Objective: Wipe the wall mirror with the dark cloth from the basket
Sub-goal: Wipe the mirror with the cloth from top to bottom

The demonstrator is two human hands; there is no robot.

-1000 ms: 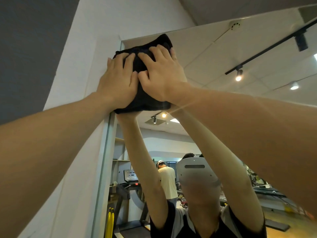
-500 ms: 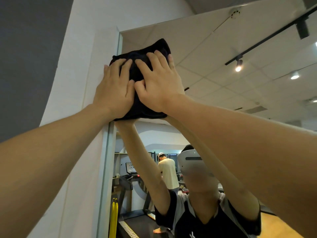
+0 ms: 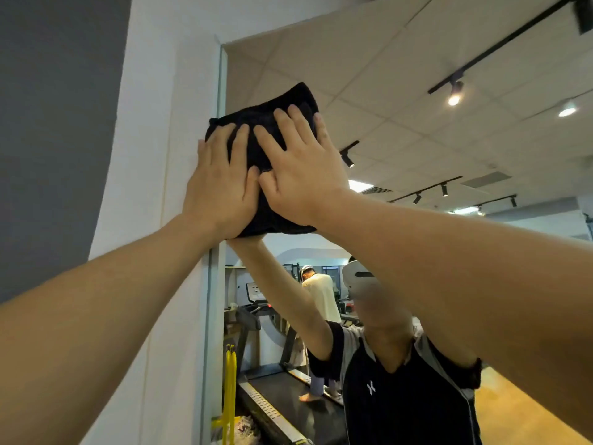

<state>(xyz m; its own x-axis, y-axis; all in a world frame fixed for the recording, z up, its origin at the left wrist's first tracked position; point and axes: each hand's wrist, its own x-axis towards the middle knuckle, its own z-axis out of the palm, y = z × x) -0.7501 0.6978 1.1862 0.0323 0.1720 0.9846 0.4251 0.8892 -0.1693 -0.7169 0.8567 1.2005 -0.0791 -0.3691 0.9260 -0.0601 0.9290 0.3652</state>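
A folded dark cloth (image 3: 266, 120) lies flat against the wall mirror (image 3: 401, 91), close to the mirror's left edge and below its top edge. My left hand (image 3: 221, 187) presses on the cloth's left half with straight fingers, its heel over the mirror's frame. Beside it, touching it, my right hand (image 3: 298, 168) presses on the cloth's right half with spread, straight fingers. The cloth's lower middle is hidden under both hands. The mirror reflects my raised arms and dark shirt.
A white wall (image 3: 150, 187) borders the mirror on the left, with a grey wall (image 3: 48, 123) further left. The mirror reflects a gym: ceiling track lights, treadmills, a person in a pale shirt. A yellow object (image 3: 229, 396) stands low at the mirror's left edge.
Both hands have slid the cloth down the mirror, away from its top edge, still side by side along the left edge. The view has tilted downward a little.
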